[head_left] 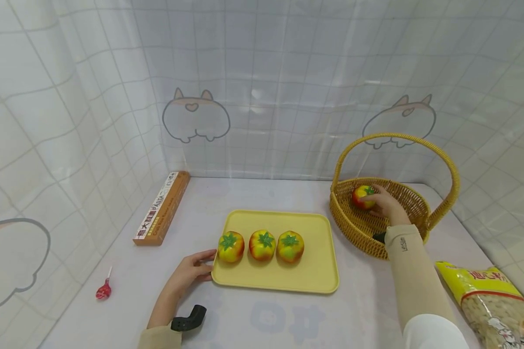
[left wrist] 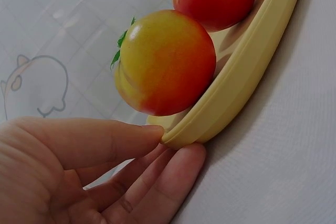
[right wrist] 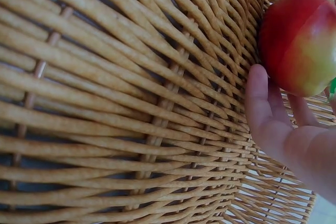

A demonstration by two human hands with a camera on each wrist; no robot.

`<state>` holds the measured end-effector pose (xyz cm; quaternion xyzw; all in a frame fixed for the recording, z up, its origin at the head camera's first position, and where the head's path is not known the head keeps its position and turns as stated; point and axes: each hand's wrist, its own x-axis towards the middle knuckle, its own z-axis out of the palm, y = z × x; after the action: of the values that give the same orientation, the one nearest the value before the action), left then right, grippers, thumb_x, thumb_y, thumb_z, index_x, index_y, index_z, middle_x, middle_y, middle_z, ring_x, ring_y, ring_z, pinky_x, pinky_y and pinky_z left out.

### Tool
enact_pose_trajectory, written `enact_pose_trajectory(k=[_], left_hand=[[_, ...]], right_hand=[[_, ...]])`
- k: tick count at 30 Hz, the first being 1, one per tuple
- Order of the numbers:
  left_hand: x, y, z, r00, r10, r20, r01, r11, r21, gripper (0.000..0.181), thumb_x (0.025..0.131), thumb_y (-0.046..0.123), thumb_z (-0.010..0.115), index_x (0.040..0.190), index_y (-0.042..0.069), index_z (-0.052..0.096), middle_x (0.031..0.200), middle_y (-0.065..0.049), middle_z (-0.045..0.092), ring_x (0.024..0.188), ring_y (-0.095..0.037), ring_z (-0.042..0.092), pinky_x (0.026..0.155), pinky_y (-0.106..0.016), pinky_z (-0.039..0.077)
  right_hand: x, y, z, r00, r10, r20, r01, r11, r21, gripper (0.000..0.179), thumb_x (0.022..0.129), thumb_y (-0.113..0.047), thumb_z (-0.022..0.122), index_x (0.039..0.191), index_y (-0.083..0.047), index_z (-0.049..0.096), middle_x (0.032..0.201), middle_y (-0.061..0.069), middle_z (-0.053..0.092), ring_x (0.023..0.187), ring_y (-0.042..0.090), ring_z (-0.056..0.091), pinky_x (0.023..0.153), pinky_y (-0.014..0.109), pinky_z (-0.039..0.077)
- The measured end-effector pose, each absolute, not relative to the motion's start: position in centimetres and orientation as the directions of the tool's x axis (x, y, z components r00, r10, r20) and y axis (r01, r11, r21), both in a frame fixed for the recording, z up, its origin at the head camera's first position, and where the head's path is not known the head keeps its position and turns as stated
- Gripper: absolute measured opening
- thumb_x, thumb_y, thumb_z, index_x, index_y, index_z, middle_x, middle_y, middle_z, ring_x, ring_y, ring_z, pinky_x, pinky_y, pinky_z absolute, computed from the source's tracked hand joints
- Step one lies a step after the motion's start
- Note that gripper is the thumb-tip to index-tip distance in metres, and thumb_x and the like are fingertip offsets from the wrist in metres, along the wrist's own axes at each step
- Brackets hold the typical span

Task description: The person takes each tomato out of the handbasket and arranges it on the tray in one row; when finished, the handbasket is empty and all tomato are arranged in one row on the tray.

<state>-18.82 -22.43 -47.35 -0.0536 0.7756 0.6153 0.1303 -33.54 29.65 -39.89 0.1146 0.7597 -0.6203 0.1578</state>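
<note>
My left hand (head_left: 190, 271) pinches the left edge of a yellow tray (head_left: 284, 282), thumb on its rim and fingers under it in the left wrist view. Three red-and-yellow tomatoes with green leafy tops stand in a row on it: the left one (head_left: 231, 248), the middle one (head_left: 262, 245) and the right one (head_left: 290, 246). Inside a wicker basket (head_left: 351, 228), my right hand (head_left: 386, 203) holds a fourth tomato (head_left: 361, 196) from its right side. The right wrist view has this tomato (right wrist: 299, 40) close against the woven wall, fingers below it.
The basket's tall arched handle (head_left: 395, 136) rises over the right hand. A brown pasta box (head_left: 163, 208) lies at the back left, and a red lollipop (head_left: 104, 290) in front of it. At the front right is a yellow-topped bag (head_left: 491, 303).
</note>
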Motion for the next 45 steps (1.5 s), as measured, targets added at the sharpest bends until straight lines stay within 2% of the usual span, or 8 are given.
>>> enact_pose_trajectory(k=[3, 10, 17, 20, 23, 30, 41, 45], left_hand=[[-18.7, -22.4, -47.3, -0.96, 0.072, -0.271, -0.247, 0.24, 0.939, 0.053, 0.08, 0.004, 0.062, 0.13, -0.001, 0.049, 0.123, -0.018, 0.054, 0.078, -0.018, 0.057, 0.07, -0.027, 0.055], [-18.7, -22.4, -47.3, -0.959, 0.066, -0.276, -0.252, 0.242, 0.937, 0.052, 0.08, 0.004, 0.062, 0.13, -0.001, 0.05, 0.122, -0.017, 0.054, 0.079, -0.018, 0.057, 0.07, -0.027, 0.055], [-18.7, -22.4, -47.2, -0.96, 0.07, -0.272, -0.248, 0.245, 0.937, 0.052, 0.081, 0.005, 0.062, 0.131, 0.0, 0.05, 0.123, -0.017, 0.055, 0.08, -0.018, 0.058, 0.07, -0.027, 0.055], [-18.7, -22.4, -47.3, -0.959, 0.076, -0.274, -0.248, 0.247, 0.937, 0.052, 0.082, 0.006, 0.062, 0.131, 0.0, 0.049, 0.123, -0.017, 0.054, 0.081, -0.018, 0.058, 0.071, -0.026, 0.055], [-18.8, -22.4, -47.4, -0.958, 0.081, -0.276, -0.25, 0.241, 0.938, 0.052, 0.082, 0.007, 0.062, 0.132, 0.0, 0.048, 0.124, -0.017, 0.054, 0.081, -0.018, 0.058, 0.07, -0.026, 0.055], [-18.9, -22.2, -47.5, -0.957, 0.076, -0.282, -0.257, 0.236, 0.937, 0.052, 0.082, 0.006, 0.062, 0.132, 0.001, 0.048, 0.125, -0.017, 0.053, 0.08, -0.018, 0.057, 0.07, -0.027, 0.055], [-18.9, -22.4, -47.5, -0.959, 0.074, -0.275, -0.25, 0.242, 0.938, 0.052, 0.082, 0.005, 0.061, 0.132, 0.0, 0.048, 0.124, -0.016, 0.054, 0.078, -0.018, 0.057, 0.069, -0.027, 0.055], [-18.8, -22.4, -47.5, -0.958, 0.067, -0.28, -0.256, 0.244, 0.935, 0.052, 0.082, 0.005, 0.061, 0.132, 0.001, 0.049, 0.124, -0.016, 0.054, 0.079, -0.018, 0.057, 0.07, -0.027, 0.055]], right_hand=[[-33.7, 29.7, -40.0, -0.926, -0.038, -0.376, 0.359, 0.226, -0.906, 0.091, 0.089, -0.009, 0.057, 0.147, -0.018, -0.012, 0.152, 0.017, -0.016, 0.138, 0.037, 0.006, 0.104, 0.049, 0.032], [-33.7, 29.6, -39.9, -0.927, -0.085, -0.366, 0.318, 0.339, -0.885, 0.09, 0.088, -0.012, 0.058, 0.148, -0.013, -0.008, 0.151, 0.024, -0.009, 0.131, 0.037, 0.02, 0.096, 0.044, 0.04], [-33.8, 29.9, -40.1, -0.932, -0.088, -0.352, 0.299, 0.366, -0.881, 0.099, 0.081, -0.024, 0.068, 0.149, -0.012, -0.005, 0.15, 0.024, -0.005, 0.135, 0.043, 0.012, 0.105, 0.056, 0.026], [-33.7, 30.3, -40.0, -0.941, -0.065, -0.333, 0.285, 0.379, -0.88, 0.103, 0.077, -0.035, 0.071, 0.149, -0.012, 0.0, 0.149, 0.026, 0.003, 0.134, 0.044, 0.017, 0.103, 0.058, 0.028], [-33.4, 30.2, -39.5, -0.947, -0.031, -0.319, 0.289, 0.347, -0.892, 0.1, 0.08, -0.035, 0.068, 0.148, -0.011, -0.001, 0.147, 0.027, 0.009, 0.132, 0.042, 0.022, 0.102, 0.056, 0.031], [-32.7, 29.3, -37.9, -0.96, -0.003, -0.281, 0.273, 0.237, -0.932, 0.085, 0.092, -0.023, 0.052, 0.147, -0.008, -0.011, 0.149, 0.026, 0.002, 0.132, 0.038, 0.021, 0.105, 0.049, 0.033], [-32.9, 28.5, -36.0, -0.969, 0.021, -0.246, 0.247, 0.15, -0.957, 0.084, 0.092, -0.021, 0.052, 0.147, -0.01, -0.011, 0.149, 0.025, 0.0, 0.135, 0.04, 0.017, 0.106, 0.047, 0.031], [-33.0, 28.4, -35.9, -0.973, 0.03, -0.23, 0.232, 0.18, -0.956, 0.085, 0.091, -0.022, 0.053, 0.148, -0.009, -0.008, 0.148, 0.026, 0.004, 0.133, 0.04, 0.021, 0.104, 0.048, 0.033]])
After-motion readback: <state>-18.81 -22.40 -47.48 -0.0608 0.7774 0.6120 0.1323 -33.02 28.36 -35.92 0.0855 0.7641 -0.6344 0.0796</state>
